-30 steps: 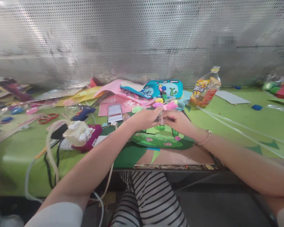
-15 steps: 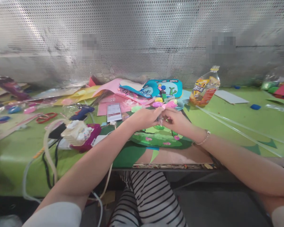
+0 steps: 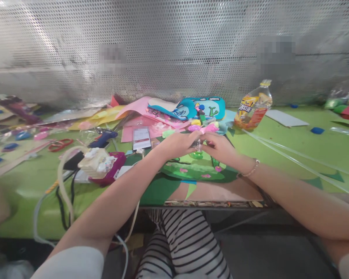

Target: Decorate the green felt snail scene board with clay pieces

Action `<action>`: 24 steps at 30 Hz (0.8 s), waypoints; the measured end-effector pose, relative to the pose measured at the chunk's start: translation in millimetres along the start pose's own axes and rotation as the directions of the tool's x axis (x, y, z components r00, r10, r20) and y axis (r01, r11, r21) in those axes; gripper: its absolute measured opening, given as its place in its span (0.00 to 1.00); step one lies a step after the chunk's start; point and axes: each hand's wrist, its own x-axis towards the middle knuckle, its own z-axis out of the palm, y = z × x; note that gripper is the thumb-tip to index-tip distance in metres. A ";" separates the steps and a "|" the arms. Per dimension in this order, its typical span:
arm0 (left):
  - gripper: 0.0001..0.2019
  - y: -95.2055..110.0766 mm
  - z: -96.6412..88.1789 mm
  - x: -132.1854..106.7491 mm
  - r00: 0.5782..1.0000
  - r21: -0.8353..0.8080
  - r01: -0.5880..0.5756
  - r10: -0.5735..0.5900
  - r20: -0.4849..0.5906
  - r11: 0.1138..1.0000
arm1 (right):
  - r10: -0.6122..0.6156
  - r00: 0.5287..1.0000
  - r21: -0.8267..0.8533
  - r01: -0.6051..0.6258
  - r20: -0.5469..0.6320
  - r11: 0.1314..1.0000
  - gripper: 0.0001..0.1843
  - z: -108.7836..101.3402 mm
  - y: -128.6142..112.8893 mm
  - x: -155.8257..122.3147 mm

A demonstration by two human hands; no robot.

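My left hand (image 3: 177,144) and my right hand (image 3: 219,148) meet over the middle of the table, fingers pinched together on a small clear piece (image 3: 198,144) held between them. A pink foam shape (image 3: 209,128) shows just above the fingertips. Under the hands lies a green foam craft scene (image 3: 196,170) with small pink flowers, on a dark green sheet. A small green blob (image 3: 197,155) sits right below the held piece. My right wrist wears a thin bracelet (image 3: 251,169).
A tilted plastic bottle (image 3: 252,106) stands at the back right. Blue foam art (image 3: 197,108) and pink sheets lie behind my hands. A glue gun (image 3: 103,137), red scissors (image 3: 59,144), a purple box (image 3: 112,170) and cables lie on the left. Clear sticks (image 3: 293,155) run along the right.
Both hands stay pinched on the small piece with only slight finger shifts. The view has drifted a little.
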 end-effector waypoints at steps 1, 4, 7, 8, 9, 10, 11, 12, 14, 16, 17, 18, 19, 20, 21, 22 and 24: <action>0.24 0.9 -0.3 0.0 1.000 0.016 -0.004 0.004 0.006 1.000 | 0.004 1.000 -0.012 -0.004 0.006 1.000 0.04 0.5 -0.4 0.0; 0.25 3.7 -1.4 0.7 1.000 0.059 0.000 -0.002 0.030 0.998 | 0.006 1.000 -0.035 -0.005 0.019 0.999 0.01 2.7 0.9 0.0; 0.23 4.9 -1.4 2.3 0.998 0.072 0.012 -0.016 0.055 0.997 | -0.023 1.000 -0.054 0.024 0.017 0.998 0.01 3.7 6.1 1.0; 0.23 4.8 -0.9 2.9 0.998 0.072 0.018 -0.022 0.061 0.997 | -0.029 1.000 -0.068 0.029 0.008 0.997 0.02 3.4 8.4 1.5; 0.22 4.3 -0.2 3.5 0.997 0.074 0.027 -0.032 0.065 0.997 | -0.024 1.000 -0.084 0.023 -0.010 0.996 0.02 2.6 10.8 2.0; 0.21 3.6 0.7 4.1 0.997 0.077 0.042 -0.047 0.066 0.996 | -0.013 0.999 -0.100 0.009 -0.035 0.995 0.02 1.7 13.1 2.4; 0.21 2.6 1.5 4.5 0.996 0.081 0.059 -0.065 0.064 0.995 | 0.002 0.998 -0.110 -0.009 -0.064 0.994 0.02 0.7 15.1 2.6; 0.21 1.6 2.3 4.7 0.995 0.084 0.079 -0.084 0.060 0.993 | 0.017 0.996 -0.116 -0.027 -0.089 0.993 0.02 -0.3 16.7 2.7; 0.22 -0.5 3.3 4.8 0.993 0.078 0.102 -0.106 0.049 0.992 | 0.033 0.994 -0.109 -0.044 -0.103 0.993 0.02 -1.4 18.4 2.2; 0.22 -1.7 3.5 4.3 0.994 0.054 0.097 -0.099 0.035 0.994 | 0.025 0.997 -0.078 -0.031 -0.072 0.996 0.04 -0.9 18.4 1.5; 0.22 -1.8 3.4 3.9 0.996 0.038 0.087 -0.088 0.027 0.995 | 0.017 0.999 -0.058 -0.019 -0.049 0.998 0.05 -0.3 18.0 1.3; 0.22 -1.6 3.4 3.6 0.997 0.024 0.076 -0.076 0.020 0.997 | 0.004 1.000 -0.038 -0.005 -0.029 0.999 0.06 0.5 17.5 1.1; 0.22 -1.1 3.5 3.4 0.998 0.011 0.062 -0.062 0.016 0.998 | -0.014 1.000 -0.018 0.014 -0.015 1.000 0.07 1.3 16.8 1.1; 0.22 -0.4 3.9 3.3 0.999 0.003 0.048 -0.048 0.013 0.999 | -0.034 0.999 -0.001 0.034 -0.009 0.999 0.07 2.1 15.9 1.2; 0.22 0.3 4.4 3.4 0.999 0.000 0.034 -0.034 0.013 0.999 | -0.051 0.999 0.015 0.051 -0.006 0.999 0.06 2.6 14.8 1.3; 0.23 0.9 5.1 3.6 1.000 -0.002 0.022 -0.022 0.013 1.000 | -0.063 0.998 0.028 0.063 -0.005 0.998 0.06 3.0 13.4 1.5; 0.23 1.6 6.5 4.0 1.000 -0.005 0.004 -0.004 0.012 1.000 | -0.061 0.998 0.044 0.061 -0.008 0.997 0.04 3.5 9.5 1.7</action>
